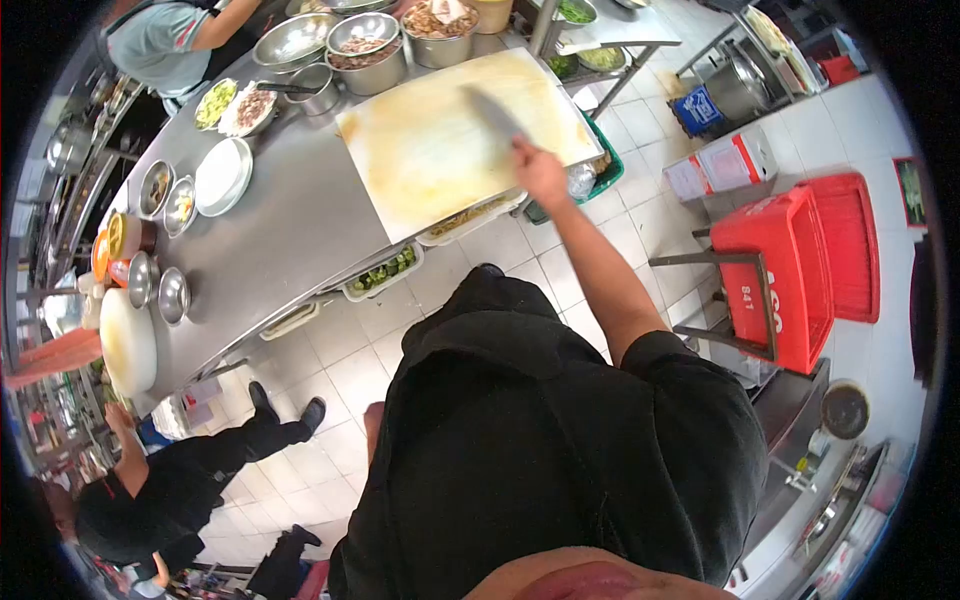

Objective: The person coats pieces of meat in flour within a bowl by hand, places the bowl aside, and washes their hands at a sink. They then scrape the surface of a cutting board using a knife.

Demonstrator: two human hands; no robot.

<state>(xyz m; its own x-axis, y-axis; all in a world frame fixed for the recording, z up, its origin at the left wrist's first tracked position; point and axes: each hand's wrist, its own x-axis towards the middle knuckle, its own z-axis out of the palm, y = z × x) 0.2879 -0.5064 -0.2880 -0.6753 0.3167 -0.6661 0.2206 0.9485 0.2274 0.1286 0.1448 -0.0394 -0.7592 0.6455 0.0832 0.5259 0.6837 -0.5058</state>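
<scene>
My right hand (pixel 541 174) is closed around the handle of a kitchen knife (pixel 490 110). The broad blade is over the large, stained white cutting board (pixel 420 160), pointing toward its far side; whether it touches the board I cannot tell. No food shows on the board. Only a sliver of skin, apparently my left hand (pixel 373 425), shows beside my dark clothing at hip height, and its fingers are hidden.
Metal pots (pixel 368 65) with chopped food stand behind the board. White plates (pixel 222 178) and small bowls (pixel 174 296) line the steel table (pixel 290 215). A red bin (pixel 775 285) stands right. Co-workers are at far left (pixel 150 500) and top left (pixel 160 45).
</scene>
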